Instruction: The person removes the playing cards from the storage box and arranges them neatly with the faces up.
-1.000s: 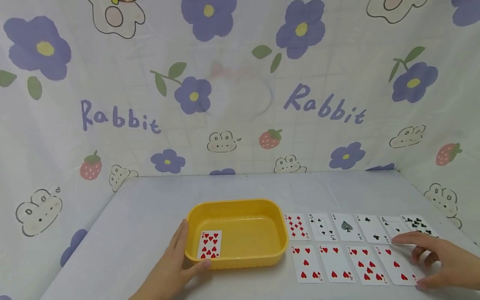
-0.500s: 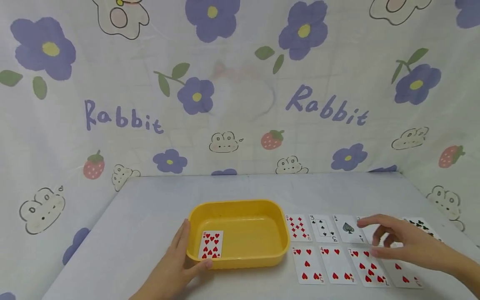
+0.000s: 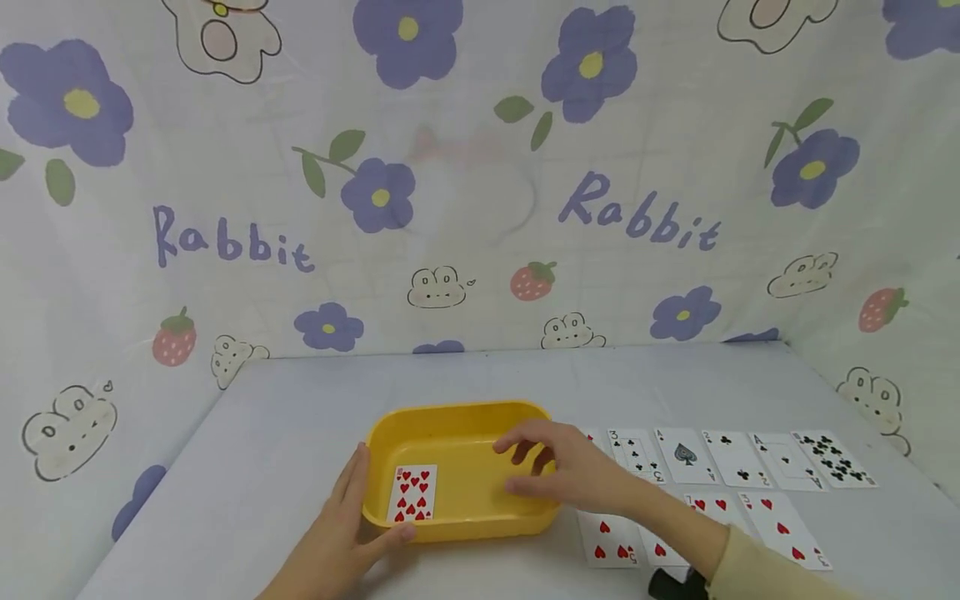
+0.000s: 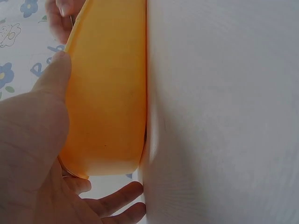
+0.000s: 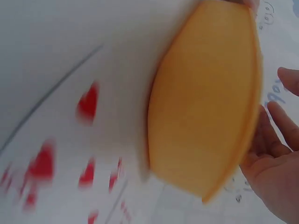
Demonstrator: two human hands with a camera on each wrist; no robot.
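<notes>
My left hand [image 3: 330, 517] holds the yellow plastic tray [image 3: 465, 531] by its left end, thumb at the near rim and fingers along the side. In the left wrist view the thumb lies against the tray wall [image 4: 107, 93]. A ten of hearts card [image 3: 411, 493] lies face up inside the tray at the left. Over the tray's right end hovers my right hand [image 3: 570, 471], thumb and fingers apart, with no card showing between them. The right wrist view also has that right hand [image 5: 275, 163] beside the rim, its thumb and fingers spread.
Right of the tray lie two rows of face-up playing cards. The ace of spades [image 3: 684, 456] and eight of clubs [image 3: 834, 460] are in the back row, the three of hearts [image 3: 783, 531] in front. My right forearm [image 3: 675, 517] covers part of both rows. A printed curtain [image 3: 480, 250] hangs behind.
My right hand has moved left from the right end of the card rows, across the cards, to above the tray. The left hand stays on the tray.
</notes>
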